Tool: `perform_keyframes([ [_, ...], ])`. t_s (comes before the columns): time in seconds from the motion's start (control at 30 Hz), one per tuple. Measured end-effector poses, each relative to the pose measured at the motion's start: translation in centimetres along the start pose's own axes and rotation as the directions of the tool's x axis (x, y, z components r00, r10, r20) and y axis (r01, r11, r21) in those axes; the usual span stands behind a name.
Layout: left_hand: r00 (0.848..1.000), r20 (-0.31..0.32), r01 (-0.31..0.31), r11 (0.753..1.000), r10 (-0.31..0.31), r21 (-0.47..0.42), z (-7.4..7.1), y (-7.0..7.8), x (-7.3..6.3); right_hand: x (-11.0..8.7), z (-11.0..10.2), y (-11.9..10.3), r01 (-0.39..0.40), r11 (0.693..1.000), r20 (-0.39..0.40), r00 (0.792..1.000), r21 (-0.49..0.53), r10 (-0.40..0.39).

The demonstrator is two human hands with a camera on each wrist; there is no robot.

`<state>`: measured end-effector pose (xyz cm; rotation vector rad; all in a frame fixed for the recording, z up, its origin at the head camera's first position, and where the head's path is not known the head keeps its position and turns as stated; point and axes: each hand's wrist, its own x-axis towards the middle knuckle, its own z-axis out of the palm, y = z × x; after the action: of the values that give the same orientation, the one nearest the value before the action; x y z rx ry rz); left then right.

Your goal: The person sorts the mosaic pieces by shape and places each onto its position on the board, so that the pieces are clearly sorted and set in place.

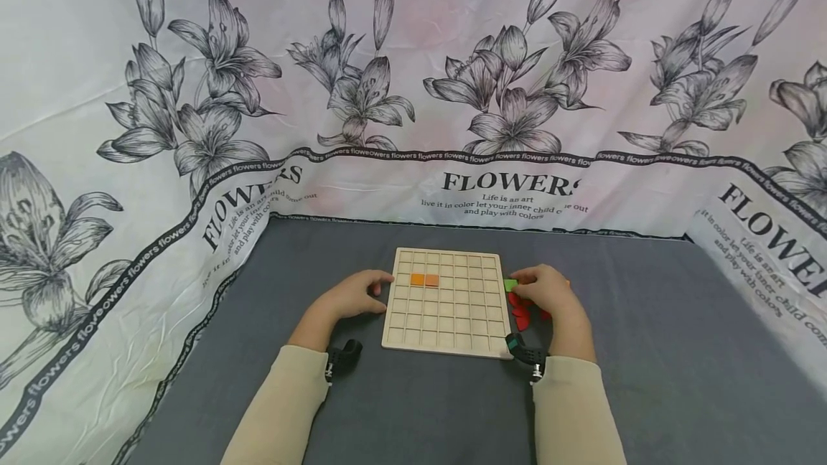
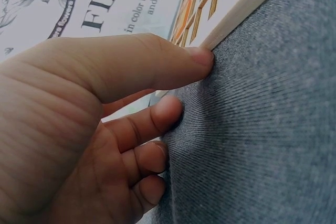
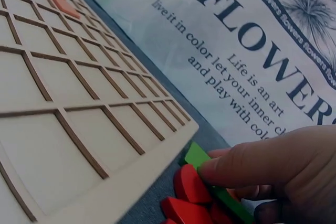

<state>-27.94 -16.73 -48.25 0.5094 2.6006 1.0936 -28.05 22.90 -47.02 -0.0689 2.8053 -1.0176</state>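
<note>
A pale wooden grid board [image 1: 446, 351] lies on the grey cloth between the hands. Two orange square tiles [image 1: 424, 280] sit side by side in its cells at the upper left. My left hand [image 1: 352, 296] rests at the board's left edge, thumb tip against the rim and the other fingers loosely bent. Just off the right edge, my right hand [image 1: 548, 291] pinches a green tile [image 3: 195, 155] between thumb and fingers. Beneath that hand, red pieces [image 3: 191, 183] with rounded sides lie in a small pile, partly hidden by it.
A bit of orange [image 1: 568, 283] shows beyond the right hand. Grey cloth [image 1: 439, 415] covers the table. White flower-printed fabric [image 1: 400, 189] hangs along the back and both sides. Each wrist wears a black strap-on device [image 1: 344, 355].
</note>
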Motion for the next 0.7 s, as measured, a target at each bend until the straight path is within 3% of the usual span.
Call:
perform_keyframes([
  [0.3, 1.000, 0.000, 0.007, 1.000, -0.007, 0.011, 0.02, 0.09, -0.03, 0.00, 0.06, 0.75, -0.011, 1.000, 0.033, 0.999, 0.028, 0.010],
  [0.7, 1.000, -0.005, 0.001, 1.000, -0.001, 0.009, 0.09, -0.12, 0.22, -0.11, -0.16, 0.40, -0.017, 0.997, -0.043, 0.999, 0.075, 0.020],
])
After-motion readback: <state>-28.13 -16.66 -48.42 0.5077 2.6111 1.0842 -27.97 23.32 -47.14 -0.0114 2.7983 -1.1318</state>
